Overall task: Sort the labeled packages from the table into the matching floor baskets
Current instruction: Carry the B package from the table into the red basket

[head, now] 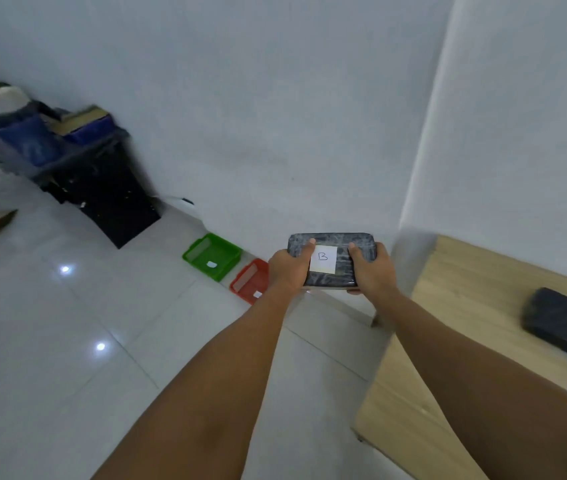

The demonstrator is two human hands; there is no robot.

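A: Noted. The person stands off the bench's (448, 327) left end, arms out. Both hands hold one dark wrapped package (330, 249) in the air, above the floor and short of the wall. Left hand (290, 268) takes the left end, right hand (372, 268) the right; each thumb lies on top, the other fingers curl underneath, closed on the package.

B: Which way does it lie?

A: Long axis runs 9 to 3 o'clock, flat, label side up. The white label (323, 259) reads "B", upright to the holder, so its top edge points to 12, toward the wall.

B: The baskets?

A: Two on the floor against the wall, out at 10 o'clock from the hands. Green basket (206, 245) farther left, red basket (249, 277) just beside the left wrist as I see it. Each has a small white tag inside; I can't read either.

B: Risks?

A: Main one, I'd judge, is the wrong basket, because the tags are too small to read from standing height. Second: dropped from up here, the package could hit a rim and bounce onto the tile. The wrap looks slick, so letting go with one hand might tip it.

B: Anything left on the bench?

A: One more dark package (566, 323) at the right edge, 3 o'clock, blurred.
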